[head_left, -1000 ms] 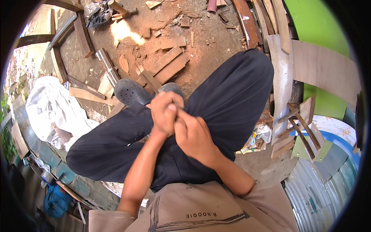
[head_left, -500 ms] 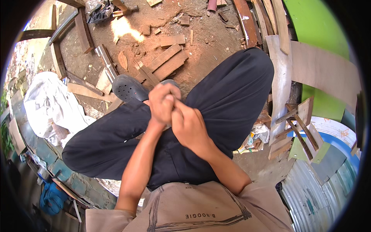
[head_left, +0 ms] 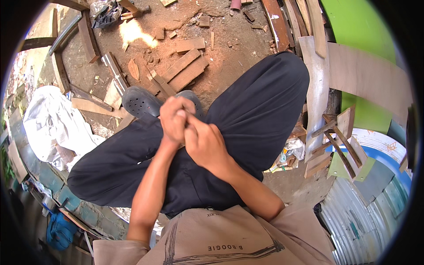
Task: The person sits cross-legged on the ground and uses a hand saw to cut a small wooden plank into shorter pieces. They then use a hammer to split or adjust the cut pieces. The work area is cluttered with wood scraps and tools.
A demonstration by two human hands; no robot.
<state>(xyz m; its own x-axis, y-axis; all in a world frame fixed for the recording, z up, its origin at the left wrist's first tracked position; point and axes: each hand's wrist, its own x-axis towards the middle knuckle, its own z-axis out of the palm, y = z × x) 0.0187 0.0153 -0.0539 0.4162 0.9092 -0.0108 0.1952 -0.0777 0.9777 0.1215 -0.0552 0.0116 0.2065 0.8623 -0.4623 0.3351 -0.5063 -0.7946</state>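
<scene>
My two hands meet above my lap, between my spread knees. My left hand (head_left: 175, 120) is closed, its fingers curled and slightly blurred. Pressed against it from the right is my right hand (head_left: 205, 142), also closed, its fingers bent in around the left thumb area. Whatever lies between the palms, if anything, is hidden. Below them are my dark trousers (head_left: 260, 106). Just beyond the hands, dark grey perforated clogs (head_left: 140, 102) show on my feet.
Wood offcuts (head_left: 187, 70) and scraps lie on the dirt floor ahead. A white cloth or sack (head_left: 57, 123) sits at the left. Long boards (head_left: 316, 84) and a green panel (head_left: 360, 26) stand at the right, with corrugated metal sheet (head_left: 349, 221) nearer me.
The hands stay together in nearly the same grip. The whole view has shifted slightly, so the hands and surroundings appear a little further left.
</scene>
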